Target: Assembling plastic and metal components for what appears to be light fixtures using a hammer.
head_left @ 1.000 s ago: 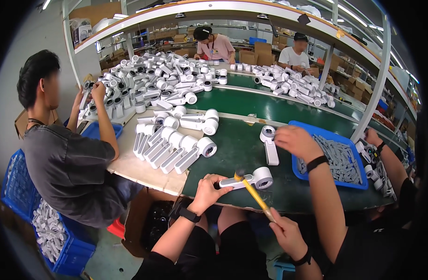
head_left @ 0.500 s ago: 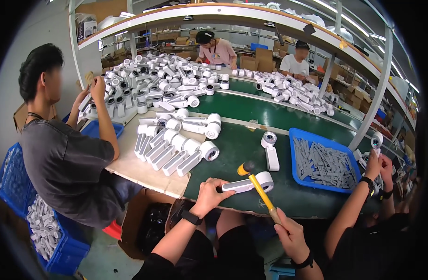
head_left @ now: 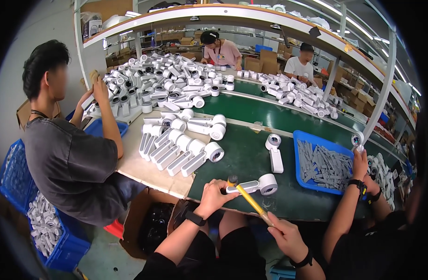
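My left hand grips the handle end of a white handheld device with a round head, lying flat on the green table near its front edge. My right hand is shut on the lower end of a yellow-handled hammer. The hammer slants up to the left, and its dark head rests at the device's handle, just beside my left fingers.
A row of white devices lies on a cardboard sheet to the left, and one more device beyond. A blue tray holds grey parts. A co-worker's hands hold a device at right. A seated person and blue crates are at left.
The hammer head rose a little, then came down at the device's handle. The co-worker's arm left the table's middle and drew back to the right, lifting a device.
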The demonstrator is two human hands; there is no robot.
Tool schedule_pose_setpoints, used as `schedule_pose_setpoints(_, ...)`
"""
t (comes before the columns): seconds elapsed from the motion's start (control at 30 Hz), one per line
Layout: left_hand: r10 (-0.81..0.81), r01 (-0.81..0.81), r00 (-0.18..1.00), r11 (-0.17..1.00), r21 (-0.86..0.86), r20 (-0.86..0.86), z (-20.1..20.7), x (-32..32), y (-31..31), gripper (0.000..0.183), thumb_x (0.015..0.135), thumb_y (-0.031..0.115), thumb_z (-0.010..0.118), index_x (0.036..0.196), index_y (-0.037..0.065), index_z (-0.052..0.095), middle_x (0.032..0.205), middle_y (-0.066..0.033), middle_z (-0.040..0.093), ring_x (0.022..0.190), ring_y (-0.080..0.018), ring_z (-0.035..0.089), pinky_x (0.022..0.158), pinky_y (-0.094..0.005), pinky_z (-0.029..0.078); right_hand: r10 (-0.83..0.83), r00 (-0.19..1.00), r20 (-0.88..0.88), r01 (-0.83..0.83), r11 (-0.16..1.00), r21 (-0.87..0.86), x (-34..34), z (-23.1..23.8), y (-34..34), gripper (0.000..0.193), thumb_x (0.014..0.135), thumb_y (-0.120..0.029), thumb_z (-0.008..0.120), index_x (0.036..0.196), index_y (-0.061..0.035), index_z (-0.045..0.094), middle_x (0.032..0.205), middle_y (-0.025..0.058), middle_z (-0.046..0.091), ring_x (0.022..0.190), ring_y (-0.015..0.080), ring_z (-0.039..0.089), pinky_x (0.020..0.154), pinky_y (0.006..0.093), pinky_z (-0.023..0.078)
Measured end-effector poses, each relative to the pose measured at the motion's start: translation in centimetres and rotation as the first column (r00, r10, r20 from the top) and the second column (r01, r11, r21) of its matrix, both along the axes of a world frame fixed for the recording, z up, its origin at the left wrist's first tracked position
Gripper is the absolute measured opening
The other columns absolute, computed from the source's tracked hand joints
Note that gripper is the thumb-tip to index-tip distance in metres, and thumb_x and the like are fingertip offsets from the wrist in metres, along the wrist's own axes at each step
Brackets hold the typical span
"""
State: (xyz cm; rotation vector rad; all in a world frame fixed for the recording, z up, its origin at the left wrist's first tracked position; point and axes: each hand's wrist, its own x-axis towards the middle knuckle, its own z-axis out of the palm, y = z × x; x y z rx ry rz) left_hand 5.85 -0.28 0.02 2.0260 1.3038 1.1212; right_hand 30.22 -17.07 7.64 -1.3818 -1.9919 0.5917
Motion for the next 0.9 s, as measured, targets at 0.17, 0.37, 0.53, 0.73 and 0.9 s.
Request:
schedule_pose_setpoints(0.17, -0.007, 0.004, 0.999, 0.998, 0.066, 0.042, -0.7, 0.0, 0.1, 0.03, 0.072, 0.03, 0.085, 0.089, 0.008, 0.074, 0.08, -0.0051, 0.066, 0.085, -0.0242, 0.059, 0.078, -0.0379, 0.043, -0.003, 0.996, -0.091, 0.01, 0.997, 0.077, -0.4, -0.4, 0.2, 0.049, 0.09, -0.004, 0.065, 0.137, 0.0013, 0.053, 0.083, 0.0147, 0.062, 0.072, 0.0231, 0.06, 0.07, 0.0303, 0.048)
schedule_pose_setpoints(0.37, 0.029, -0.032, 0.999, 0.994, 0.107, 0.035, -0.2, 0.1, -0.3, 0.032, 0.071, 0.031, 0.085, 0.088, 0.007, 0.074, 0.081, -0.0063, 0.066, 0.086, -0.0257, 0.059, 0.078, -0.0387, 0.044, -0.017, 0.991, -0.131, 0.03, 0.995, 0.099, -0.9, 0.0, -0.1, 0.048, 0.091, -0.004, 0.064, 0.137, -0.0004, 0.054, 0.081, 0.0157, 0.059, 0.07, 0.0259, 0.06, 0.069, 0.0327, 0.047)
schedule_pose_setpoints(0.53, 0.023, -0.023, 1.0, 0.997, 0.071, -0.001, 0.0, 0.0, -0.1, 0.03, 0.071, 0.03, 0.085, 0.088, 0.007, 0.075, 0.08, -0.0056, 0.066, 0.086, -0.0255, 0.059, 0.079, -0.0383, 0.044, 0.015, 1.0, -0.023, -0.015, 1.0, 0.014, -0.7, -0.5, 0.3, 0.048, 0.09, -0.003, 0.064, 0.137, 0.0005, 0.054, 0.08, 0.0142, 0.058, 0.069, 0.0248, 0.058, 0.067, 0.0326, 0.047)
schedule_pose_setpoints(0.73, 0.026, -0.026, 1.0, 0.992, 0.125, 0.003, 0.2, 0.3, 0.0, 0.028, 0.071, 0.027, 0.085, 0.091, 0.009, 0.076, 0.08, -0.0047, 0.067, 0.085, -0.0251, 0.059, 0.079, -0.0377, 0.044, -0.028, 0.999, -0.018, 0.03, 0.997, 0.074, -0.4, -1.3, 0.3, 0.047, 0.09, -0.001, 0.064, 0.136, 0.0023, 0.054, 0.078, 0.0111, 0.055, 0.066, 0.019, 0.055, 0.065, 0.0294, 0.045)
schedule_pose_setpoints(0.9, 0.013, -0.015, 1.0, 0.995, 0.096, 0.022, 0.3, 0.3, -0.5, 0.028, 0.072, 0.028, 0.084, 0.092, 0.011, 0.077, 0.081, -0.0038, 0.067, 0.085, -0.0244, 0.059, 0.079, -0.0376, 0.044, -0.136, 0.988, -0.069, 0.141, 0.987, 0.073, 0.8, -0.8, -1.1, 0.047, 0.091, -0.003, 0.064, 0.136, -0.0002, 0.055, 0.075, 0.0116, 0.054, 0.065, 0.0225, 0.055, 0.063, 0.0316, 0.045)
